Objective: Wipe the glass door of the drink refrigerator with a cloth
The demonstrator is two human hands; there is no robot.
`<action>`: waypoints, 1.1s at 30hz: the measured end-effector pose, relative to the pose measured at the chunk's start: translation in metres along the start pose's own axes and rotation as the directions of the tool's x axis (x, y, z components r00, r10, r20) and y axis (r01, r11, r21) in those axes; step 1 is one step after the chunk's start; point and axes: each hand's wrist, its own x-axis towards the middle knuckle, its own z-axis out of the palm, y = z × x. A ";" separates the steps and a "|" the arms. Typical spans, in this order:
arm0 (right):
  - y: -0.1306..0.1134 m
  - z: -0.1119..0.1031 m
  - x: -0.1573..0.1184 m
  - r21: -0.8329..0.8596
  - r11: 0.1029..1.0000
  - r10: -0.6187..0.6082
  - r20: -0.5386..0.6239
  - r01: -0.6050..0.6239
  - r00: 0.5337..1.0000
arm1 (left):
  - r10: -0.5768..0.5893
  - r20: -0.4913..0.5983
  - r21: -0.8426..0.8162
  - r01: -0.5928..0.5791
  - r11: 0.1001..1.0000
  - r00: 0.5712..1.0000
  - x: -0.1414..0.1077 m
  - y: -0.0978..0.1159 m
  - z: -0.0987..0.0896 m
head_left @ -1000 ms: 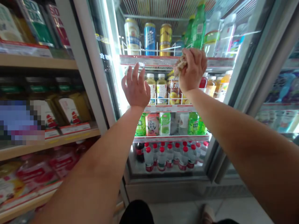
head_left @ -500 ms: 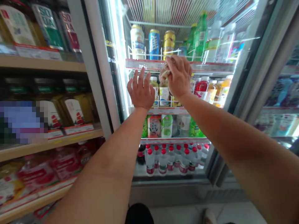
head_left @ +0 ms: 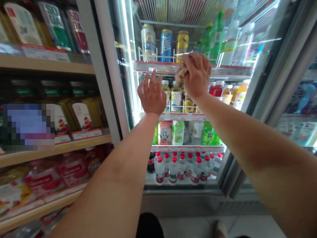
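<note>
My right hand is closed around a crumpled, light brown cloth, held against or close to the glass door of a drinks fridge. Fingers cover most of the cloth. To its left, my left hand has its fingers spread and raised at the glass, holding nothing; whether the palm presses on it I cannot tell. Behind the hands, through the glass, stand a gold can, a blue can and bottled drinks such as a pale-labelled bottle.
Red-capped water bottles line the fridge bottom. A metal door frame rises on the right. To the left, an open wooden shelf carries soda and juice bottles close to my left arm. A shoe shows on the tiled floor.
My right hand has slid a little to the right along the glass with the cloth. My left hand stays in about the same place on the door. The view has shifted slightly.
</note>
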 end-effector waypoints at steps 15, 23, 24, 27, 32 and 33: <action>0.032 -0.015 -0.044 -0.039 0.996 -0.080 0.058 0.083 0.995 | 0.047 -0.027 0.051 -0.046 0.998 0.999 0.000 -0.005 0.004; 0.055 -0.025 -0.079 -0.019 0.987 -0.153 0.136 0.157 0.979 | -0.003 0.016 -0.030 0.004 1.000 1.000 0.001 -0.010 0.010; 0.057 -0.026 -0.081 -0.020 0.991 -0.131 0.110 0.134 0.985 | -0.012 0.018 -0.038 0.012 0.999 1.000 0.001 -0.009 0.010; 0.065 -0.031 -0.094 -0.025 0.992 -0.119 0.106 0.122 0.987 | 0.019 0.002 0.010 -0.019 1.000 1.000 0.000 -0.007 0.008; 0.097 -0.049 -0.110 0.015 0.966 -0.254 0.232 0.257 0.939 | 0.060 -0.016 0.067 -0.059 0.996 0.998 0.000 -0.007 0.005; 0.106 -0.053 -0.109 0.006 0.973 -0.229 0.208 0.232 0.951 | 0.054 -0.005 0.055 -0.053 0.997 0.999 0.001 -0.008 0.007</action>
